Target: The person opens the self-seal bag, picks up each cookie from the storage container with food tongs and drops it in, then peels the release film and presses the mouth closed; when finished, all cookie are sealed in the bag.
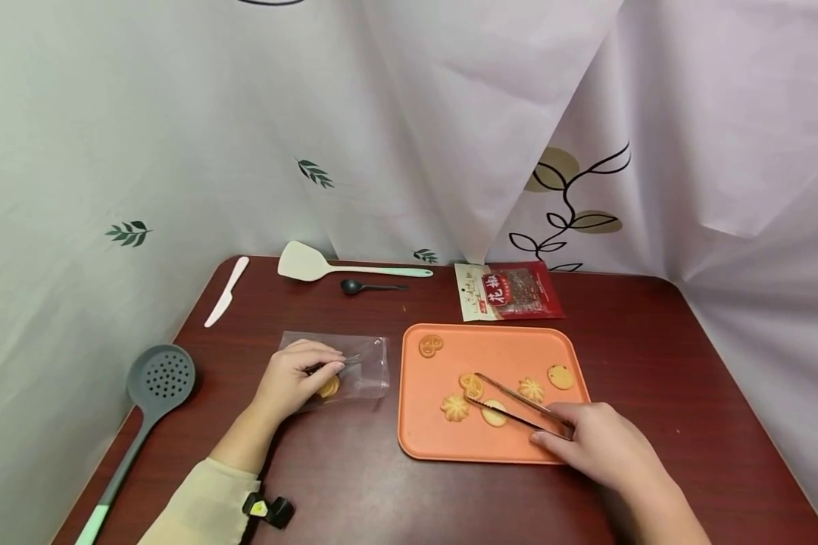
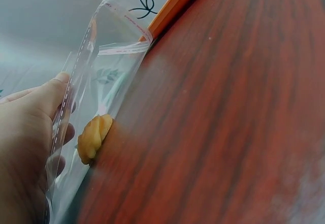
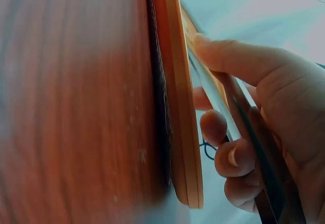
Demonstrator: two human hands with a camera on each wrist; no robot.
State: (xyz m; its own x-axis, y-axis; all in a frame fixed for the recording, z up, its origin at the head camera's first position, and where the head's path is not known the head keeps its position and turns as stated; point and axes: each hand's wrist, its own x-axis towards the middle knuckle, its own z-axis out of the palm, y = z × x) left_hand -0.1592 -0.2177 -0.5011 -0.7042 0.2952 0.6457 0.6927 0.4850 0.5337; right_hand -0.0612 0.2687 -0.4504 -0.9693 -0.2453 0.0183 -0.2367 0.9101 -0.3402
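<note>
My left hand pinches the edge of a clear plastic bag lying on the dark red table; one golden cookie lies inside the bag by my fingers. My right hand grips metal tongs over the orange tray, their tips around a ring-patterned cookie. Several more cookies lie on the tray, among them a flower-shaped one and a heart-shaped one. In the right wrist view my fingers curl round the tongs beside the tray's rim.
A grey slotted ladle lies at the table's left edge. Along the back are a white knife, a white spatula, a small black spoon and a red snack packet. White patterned curtains close in the table.
</note>
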